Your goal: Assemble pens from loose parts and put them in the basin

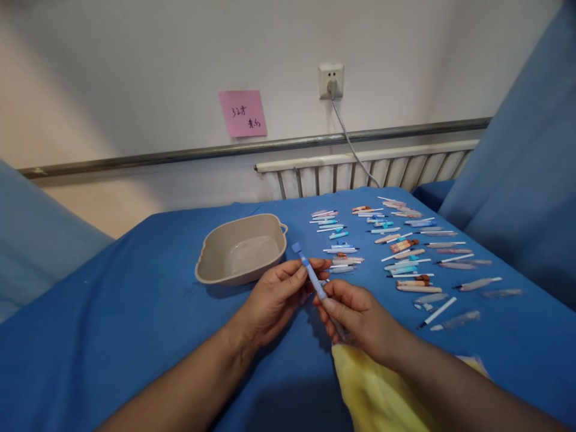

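The left hand, fingers curled and part-closed, pinches the upper shaft of a slim blue pen-like tool between thumb and fingers, while the right hand grips its lower part with thumb and forefinger pressed together. The tool is held above the blue sheet, tilted from five o'clock to eleven, its upper end squared and its lower end greyish. From the hands, a beige basin stands at ten o'clock and rows of slim items lie at two.

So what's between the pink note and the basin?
The head view shows a long rail, wall and some blue cloth between the pink note and the basin.
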`<state>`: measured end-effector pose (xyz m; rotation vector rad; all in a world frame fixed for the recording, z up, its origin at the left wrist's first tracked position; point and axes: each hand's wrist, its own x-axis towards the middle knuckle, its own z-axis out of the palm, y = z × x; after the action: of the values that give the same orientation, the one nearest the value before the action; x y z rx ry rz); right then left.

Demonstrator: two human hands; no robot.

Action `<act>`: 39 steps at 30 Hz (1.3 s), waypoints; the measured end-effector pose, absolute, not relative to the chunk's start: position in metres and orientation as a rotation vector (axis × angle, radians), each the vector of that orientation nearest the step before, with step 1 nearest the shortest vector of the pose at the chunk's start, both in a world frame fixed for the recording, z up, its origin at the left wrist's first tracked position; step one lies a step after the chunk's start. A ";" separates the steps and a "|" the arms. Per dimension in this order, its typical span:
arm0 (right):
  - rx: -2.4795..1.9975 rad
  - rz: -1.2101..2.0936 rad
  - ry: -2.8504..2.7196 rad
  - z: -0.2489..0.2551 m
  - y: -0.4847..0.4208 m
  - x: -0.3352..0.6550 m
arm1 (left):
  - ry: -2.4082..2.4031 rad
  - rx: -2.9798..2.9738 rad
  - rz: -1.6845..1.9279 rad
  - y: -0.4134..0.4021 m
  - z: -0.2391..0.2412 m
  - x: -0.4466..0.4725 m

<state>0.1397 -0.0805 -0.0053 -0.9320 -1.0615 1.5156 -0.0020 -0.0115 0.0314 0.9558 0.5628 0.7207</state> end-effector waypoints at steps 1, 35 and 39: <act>-0.934 1.512 -1.063 -0.005 -0.080 0.140 | 0.555 0.947 0.730 -0.012 0.031 -0.002; -0.931 1.301 -0.997 -0.001 -0.080 0.138 | 0.633 1.055 0.811 -0.014 0.021 0.000; -0.968 1.105 -1.109 -0.002 -0.080 0.139 | 0.681 1.189 0.866 -0.016 0.020 -0.001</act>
<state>0.1395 -0.0796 -0.0018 -0.9676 -1.1094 1.1055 -0.0014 -0.0160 0.0199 1.1885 0.6813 0.8663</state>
